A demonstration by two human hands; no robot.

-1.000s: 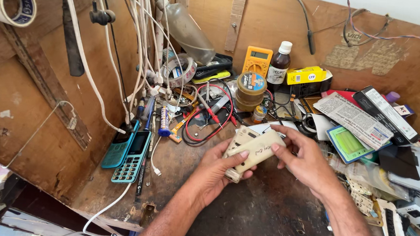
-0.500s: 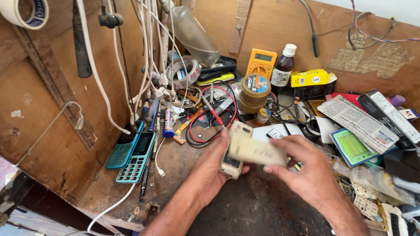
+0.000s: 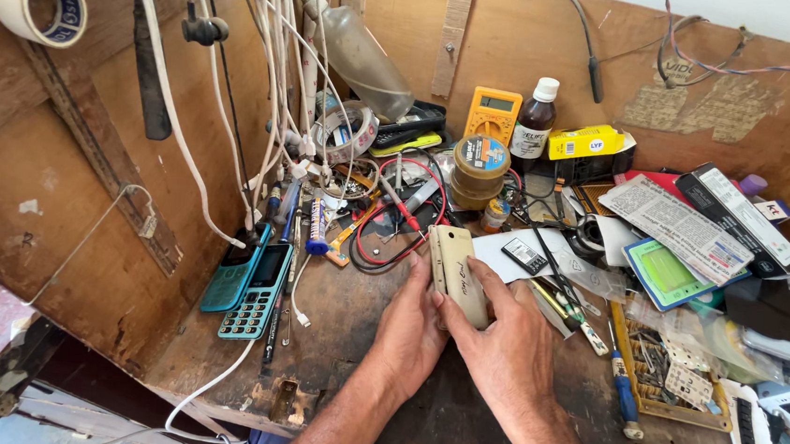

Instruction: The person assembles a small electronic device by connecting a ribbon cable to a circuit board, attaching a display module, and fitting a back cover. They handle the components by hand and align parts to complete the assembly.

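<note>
Both hands grip one beige phone (image 3: pixel 459 276): left hand (image 3: pixel 412 331) wrapped along its near edge, right hand (image 3: pixel 508 342) closed over its lower end, fingers on the back. Phone sits low over the dark workbench (image 3: pixel 339 340), just right of two teal phones (image 3: pixel 249 281). Half a second ago it lay crosswise; now it is turned lengthwise, back up. Possibly the rear cover is being worked, seam not clear. Red test leads (image 3: pixel 395 227) lie just beyond.

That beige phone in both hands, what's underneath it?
Under the beige phone lie the fingers of the left hand and right hand, above the dark worn bench. The phone's underside and the bench directly below are hidden.
</note>
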